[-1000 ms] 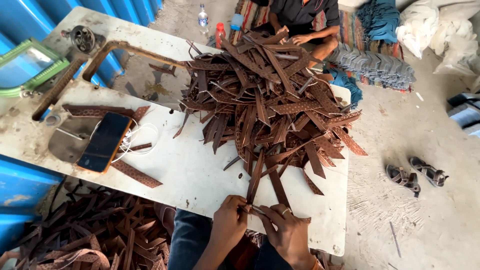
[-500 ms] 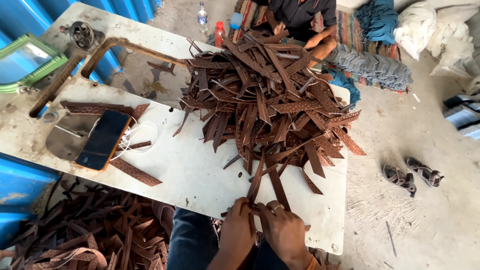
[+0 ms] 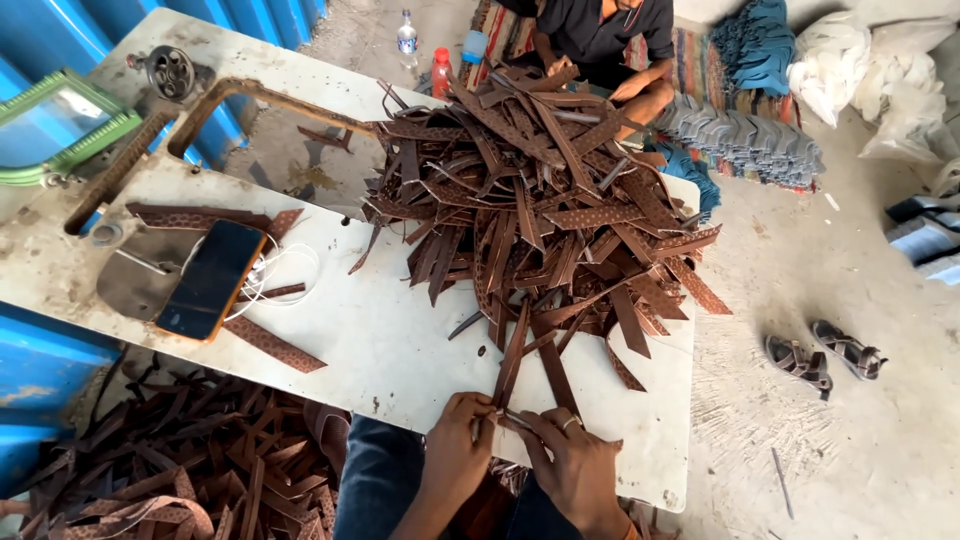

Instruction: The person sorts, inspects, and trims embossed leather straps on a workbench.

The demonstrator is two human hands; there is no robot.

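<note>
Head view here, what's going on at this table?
A person seated at the near edge of a white table works with both hands on a brown strip that runs out of a big pile of brown strips. The left hand and right hand meet at the strip's near end, pinching it. A phone lies to the left, more strips on the floor, and another person sits across the table.

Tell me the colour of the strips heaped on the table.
Brown; the strip heap shows best in the head view.
</note>
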